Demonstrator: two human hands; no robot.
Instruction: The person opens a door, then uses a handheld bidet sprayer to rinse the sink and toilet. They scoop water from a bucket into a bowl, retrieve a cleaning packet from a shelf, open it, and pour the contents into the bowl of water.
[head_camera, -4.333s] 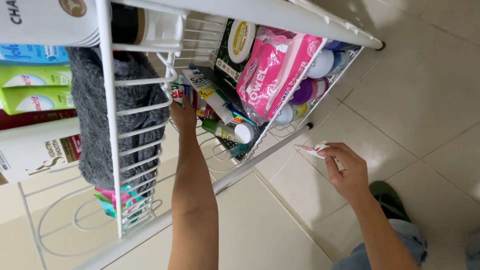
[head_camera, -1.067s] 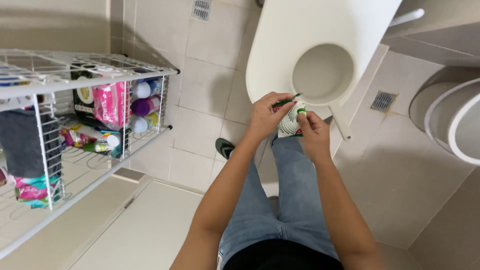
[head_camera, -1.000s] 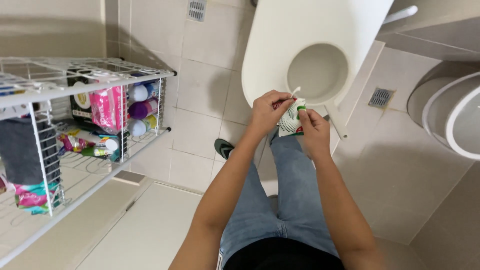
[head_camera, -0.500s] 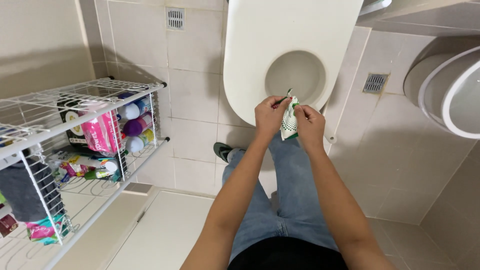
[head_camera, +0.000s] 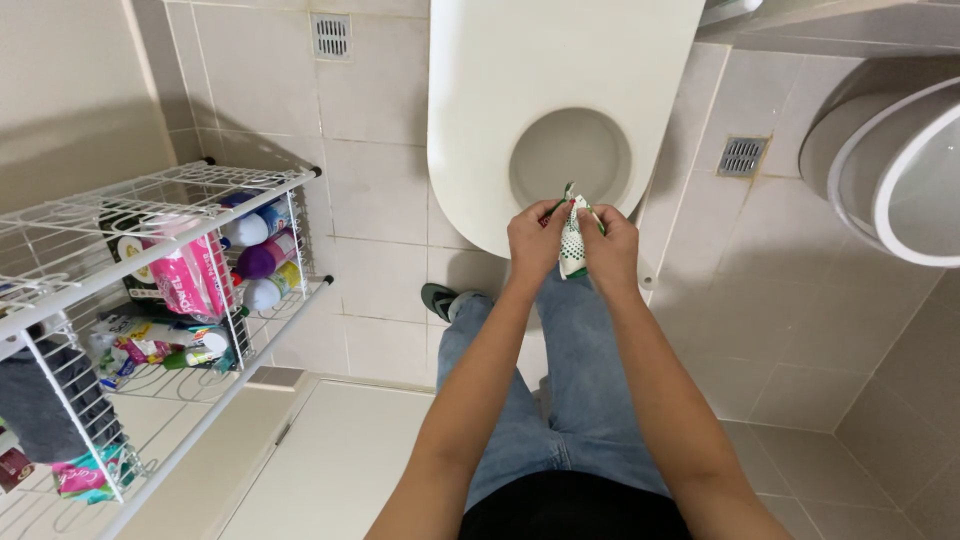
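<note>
Left hand (head_camera: 535, 240) and right hand (head_camera: 608, 246) both pinch small green-white packet (head_camera: 572, 243), fingers clenched on its top edge, held above toilet (head_camera: 560, 90) bowl rim. Wire rack (head_camera: 150, 300) at left holds bottles.

Sachet (head_camera: 572, 243): glossy plastic film, white with green print, crinkled, pinched between left hand (head_camera: 536, 240) and right hand (head_camera: 608, 248). Toilet (head_camera: 480, 100): smooth, glazed white, slight sheen. Floor tiles (head_camera: 800, 300): beige, matt, smooth. Rack (head_camera: 200, 185): white-coated metal wire. Pack (head_camera: 190, 275) on rack: shiny pink plastic. Jeans (head_camera: 580, 400): blue denim, matt weave.
</note>
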